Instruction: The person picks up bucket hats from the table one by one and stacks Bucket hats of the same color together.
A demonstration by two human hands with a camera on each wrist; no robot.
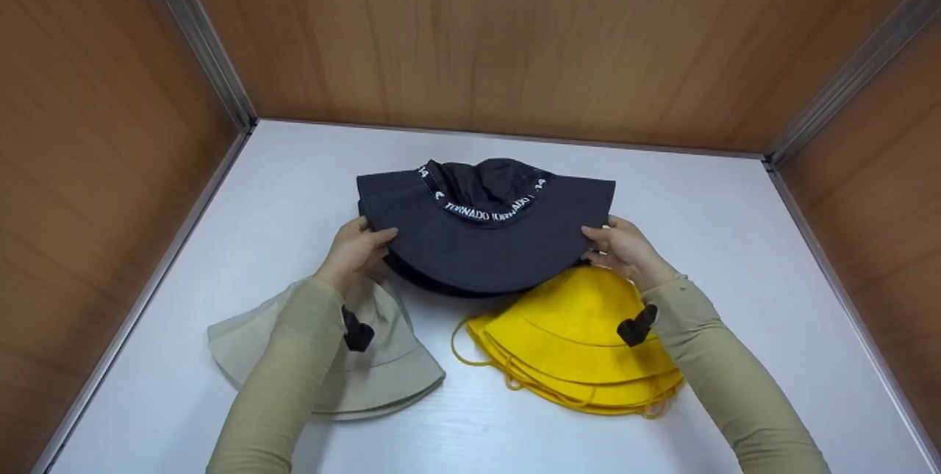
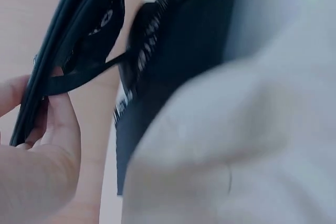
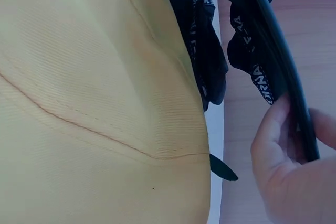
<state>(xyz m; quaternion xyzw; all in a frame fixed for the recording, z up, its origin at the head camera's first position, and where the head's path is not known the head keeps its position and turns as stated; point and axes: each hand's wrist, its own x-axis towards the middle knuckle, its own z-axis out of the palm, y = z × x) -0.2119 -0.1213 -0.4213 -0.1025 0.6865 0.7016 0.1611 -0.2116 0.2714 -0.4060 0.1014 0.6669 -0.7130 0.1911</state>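
Observation:
A black hat (image 1: 485,261) with a wide brim and white "TORNADO" lettering round its inner band is held up by both hands. My left hand (image 1: 356,250) pinches the brim's left side, thumb on top. On the other side, my right hand (image 1: 623,250) pinches the brim the same way. A dark strap (image 2: 79,80) hangs from this hat in the left wrist view. Beneath it lies another black hat (image 3: 202,51) with similar lettering, seen in the right wrist view and mostly hidden from the head view.
Light khaki bucket hats (image 1: 390,378) lie stacked under my left forearm. Below my right hand is a stack of yellow bucket hats (image 1: 573,327) with thin cords. The white table (image 1: 294,158) is enclosed by wooden panels (image 1: 514,40) at the back and both sides.

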